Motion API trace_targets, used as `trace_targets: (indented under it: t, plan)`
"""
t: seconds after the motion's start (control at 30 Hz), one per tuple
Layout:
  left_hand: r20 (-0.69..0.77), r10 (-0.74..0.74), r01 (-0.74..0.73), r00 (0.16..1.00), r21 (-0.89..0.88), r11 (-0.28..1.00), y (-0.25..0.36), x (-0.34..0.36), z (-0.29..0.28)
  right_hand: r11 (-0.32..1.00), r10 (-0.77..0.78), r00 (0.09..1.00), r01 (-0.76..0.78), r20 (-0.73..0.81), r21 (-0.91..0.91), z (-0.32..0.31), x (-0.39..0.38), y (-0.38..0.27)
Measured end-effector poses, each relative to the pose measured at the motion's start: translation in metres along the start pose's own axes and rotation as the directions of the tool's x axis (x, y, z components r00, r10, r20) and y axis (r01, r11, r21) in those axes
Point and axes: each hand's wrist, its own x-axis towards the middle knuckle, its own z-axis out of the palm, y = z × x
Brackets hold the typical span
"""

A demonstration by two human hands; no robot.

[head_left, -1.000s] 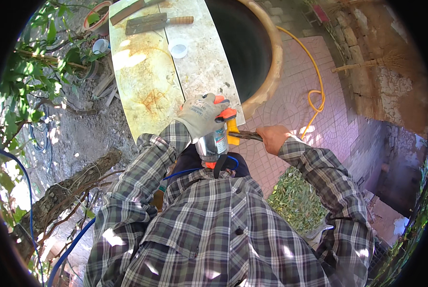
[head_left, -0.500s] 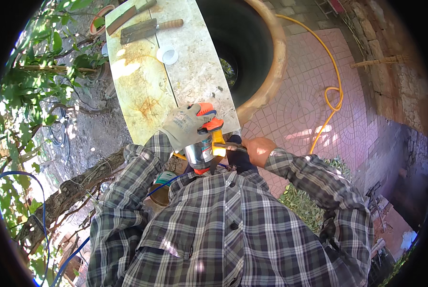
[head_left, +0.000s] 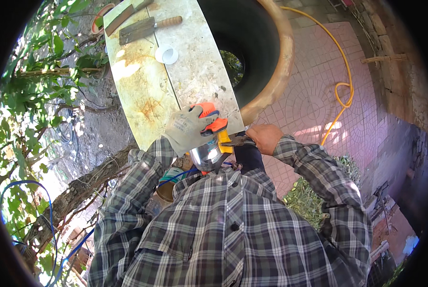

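My left hand [head_left: 187,129], in a pale grey glove with blue print, is closed around the orange top of a device with a silver cylinder body [head_left: 205,157]. A yellow piece [head_left: 224,142] sticks out at the device's right side. From the right, my bare right hand [head_left: 264,137] grips a dark, narrow metal hand tool [head_left: 239,141]. That tool's tip meets the yellow piece; its exact kind is too small to tell. The device is upright close to my body, and the glove and the board's near edge overlap in view.
A stained pale board [head_left: 195,57] carries a cleaver-like blade with a wooden handle [head_left: 137,31], a brown block-like tool [head_left: 120,20] and a white round lid [head_left: 166,54]. Beside it opens a big clay-rimmed vessel [head_left: 285,52]. A yellow hose [head_left: 342,57] crosses the pink paving [head_left: 314,95].
Both hands have shifted slightly right with the device and the tool. The whole view has also moved a little. Each hand keeps its grip.
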Motion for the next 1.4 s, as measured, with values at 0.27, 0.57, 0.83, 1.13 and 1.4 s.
trace_targets:
  t: [0.27, 0.57, 0.83, 1.13, 1.4]
  plan:
    - [0.109, -0.12, 0.119, 0.987, 0.02, 0.993, -0.005, 0.0, -0.005, 0.886, 0.456, 0.844, -0.459, 0.281, -0.059, -0.061, 0.004, -0.096]
    - [0.206, -0.005, 0.029, 0.978, -0.118, 0.993, -0.031, 0.011, -0.024, 0.881, 0.447, 0.862, -0.471, 0.239, 0.051, -0.058, 0.005, -0.114]
    - [0.258, 0.029, 0.053, 0.966, -0.307, 0.95, -0.057, 0.041, -0.036, 0.362, 0.339, 0.645, -0.761, 0.685, 0.537, -0.078, 0.029, -0.117]
    - [0.416, 0.212, -0.007, 0.884, -0.442, 0.897, -0.056, 0.064, -0.043, -0.272, -0.039, 0.745, -0.649, 0.666, 0.71, -0.039, 0.003, -0.122]
    - [0.564, 0.21, 0.007, 0.799, -0.357, 0.934, -0.032, 0.09, -0.036, -0.575, -0.22, 0.821, -0.546, 0.527, 0.61, 0.0, -0.017, -0.096]
